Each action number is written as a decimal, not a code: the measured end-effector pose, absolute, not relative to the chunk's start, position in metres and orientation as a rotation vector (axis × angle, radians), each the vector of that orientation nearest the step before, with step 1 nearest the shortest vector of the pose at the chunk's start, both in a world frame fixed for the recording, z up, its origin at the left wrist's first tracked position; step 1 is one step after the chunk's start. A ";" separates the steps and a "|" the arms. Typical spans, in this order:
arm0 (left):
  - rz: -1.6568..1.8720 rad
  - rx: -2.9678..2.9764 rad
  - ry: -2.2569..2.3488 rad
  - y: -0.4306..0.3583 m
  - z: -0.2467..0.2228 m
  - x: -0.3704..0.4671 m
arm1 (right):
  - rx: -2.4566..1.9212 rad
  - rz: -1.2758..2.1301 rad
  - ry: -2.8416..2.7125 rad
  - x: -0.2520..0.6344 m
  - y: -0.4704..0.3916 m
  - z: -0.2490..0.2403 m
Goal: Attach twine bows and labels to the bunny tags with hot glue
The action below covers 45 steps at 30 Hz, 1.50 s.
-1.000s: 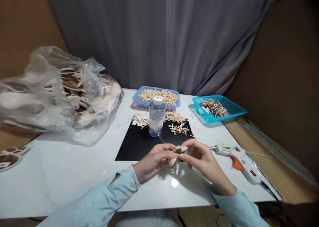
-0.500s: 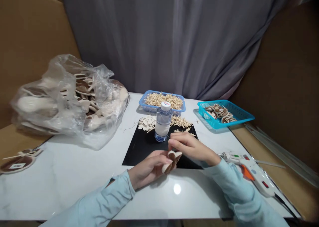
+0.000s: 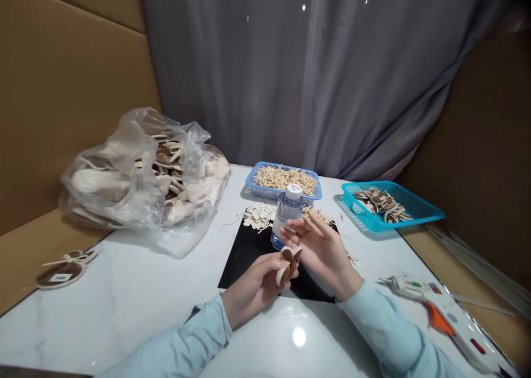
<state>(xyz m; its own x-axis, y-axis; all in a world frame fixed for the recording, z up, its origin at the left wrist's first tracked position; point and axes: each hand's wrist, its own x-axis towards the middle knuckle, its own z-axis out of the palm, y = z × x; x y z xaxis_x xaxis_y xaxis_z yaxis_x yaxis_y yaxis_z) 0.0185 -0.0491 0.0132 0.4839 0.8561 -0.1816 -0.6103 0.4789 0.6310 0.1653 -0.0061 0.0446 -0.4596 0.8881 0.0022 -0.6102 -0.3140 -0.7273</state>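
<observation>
My left hand [image 3: 258, 281] grips a small brown felt piece [image 3: 286, 272] with a cream edge and two ear-like tips, thumb on its side. Just right of it is my right hand [image 3: 321, 251], palm turned up and fingers apart; a small pale sliver shows at its fingertips, too small to name. Behind both hands a clear bottle [image 3: 286, 215] with a white cap stands upright on a black mat [image 3: 244, 262]. Loose white paper tags [image 3: 259, 215] and tied cream cord bows [image 3: 319, 215] lie on the mat's far part.
A plastic bag [image 3: 145, 190] of brown-and-cream felt pieces stands left, with a tagged felt piece [image 3: 62, 272] nearer. A blue basket [image 3: 265, 191] holds cord bows; a turquoise basket [image 3: 418, 215] holds small felt pieces. A glue gun [image 3: 440, 311] lies at right.
My right hand has drawn back from the felt piece and turned palm up, its fingers opening. My left hand keeps its hold. The view has shifted, so the scene sits lower and mostly further right.
</observation>
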 end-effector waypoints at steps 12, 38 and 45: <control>1.020 0.565 0.541 -0.048 0.017 0.015 | -0.356 1.948 -0.546 0.156 -0.009 0.047; 1.147 1.464 0.704 -0.049 0.009 -0.004 | -0.976 0.901 -1.903 0.168 -0.014 0.036; 1.302 1.424 0.721 -0.052 0.008 0.004 | -0.880 0.485 -2.074 0.169 -0.025 0.043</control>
<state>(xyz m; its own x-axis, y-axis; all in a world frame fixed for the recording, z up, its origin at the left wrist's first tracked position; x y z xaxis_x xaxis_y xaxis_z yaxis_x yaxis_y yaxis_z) 0.0041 -0.0520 0.0076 0.2327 0.9138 0.3329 -0.2024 -0.2893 0.9356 0.1688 -0.0254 0.0431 -0.4265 0.7299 0.5342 0.4177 0.6828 -0.5994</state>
